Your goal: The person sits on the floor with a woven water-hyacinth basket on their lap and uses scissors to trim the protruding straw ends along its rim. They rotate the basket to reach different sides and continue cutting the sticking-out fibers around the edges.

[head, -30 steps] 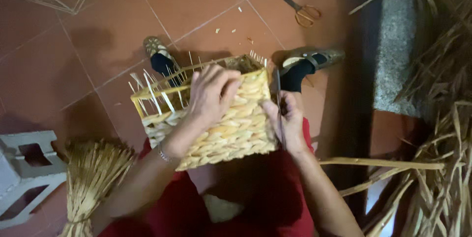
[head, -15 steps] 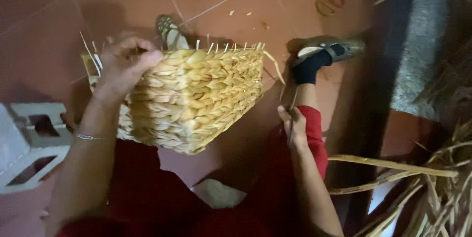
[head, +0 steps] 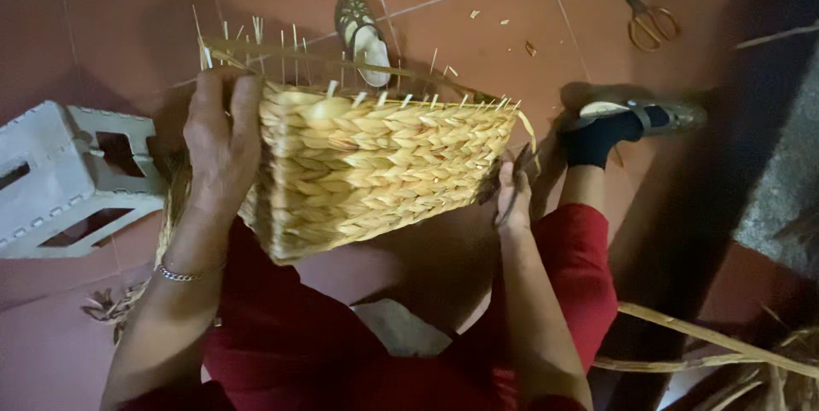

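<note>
Woven basket [head: 384, 168], tilted, gripped by left hand [head: 223, 134]; right hand [head: 514, 198] touches its corner.

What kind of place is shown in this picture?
Probably a home workshop for basket weaving. A half-woven straw basket is held over a red tiled floor, with scissors and loose dried reeds nearby.

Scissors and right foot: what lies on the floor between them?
Head view: only bare red tile between the scissors and the right foot; nothing lies there.
</note>
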